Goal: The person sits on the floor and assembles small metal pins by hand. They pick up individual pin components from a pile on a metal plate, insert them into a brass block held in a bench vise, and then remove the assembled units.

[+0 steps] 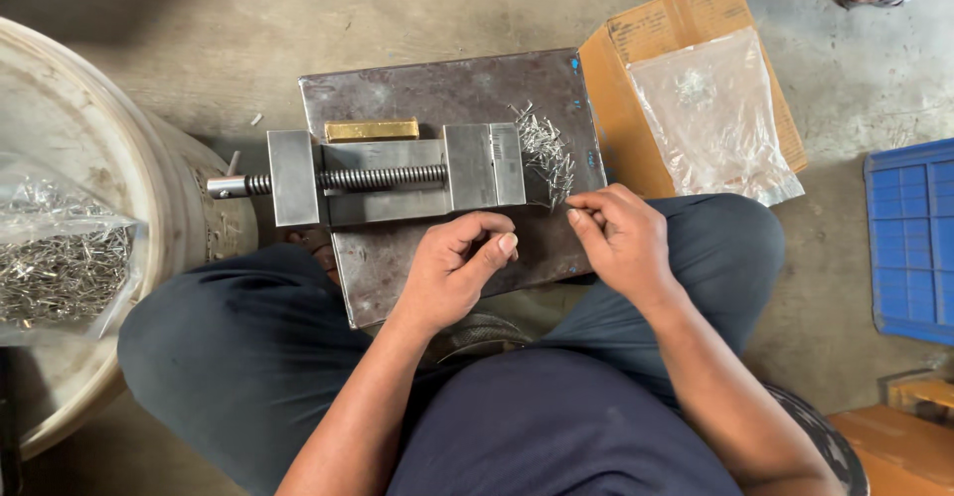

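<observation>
While the left hand (452, 272) curls loosely, its grip empty, beside the vise (397, 174), the right hand (621, 238) pinches a small pin, pile of pins (545, 153) just above for easy reach.

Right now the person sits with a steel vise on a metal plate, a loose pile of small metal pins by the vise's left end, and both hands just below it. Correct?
Not quite. The head view shows the pile of pins at the right end of the vise, by its jaw block, not the left, where the screw sticks out. The rest holds: the vise sits on the metal plate, with the left hand and right hand just below it.
</observation>
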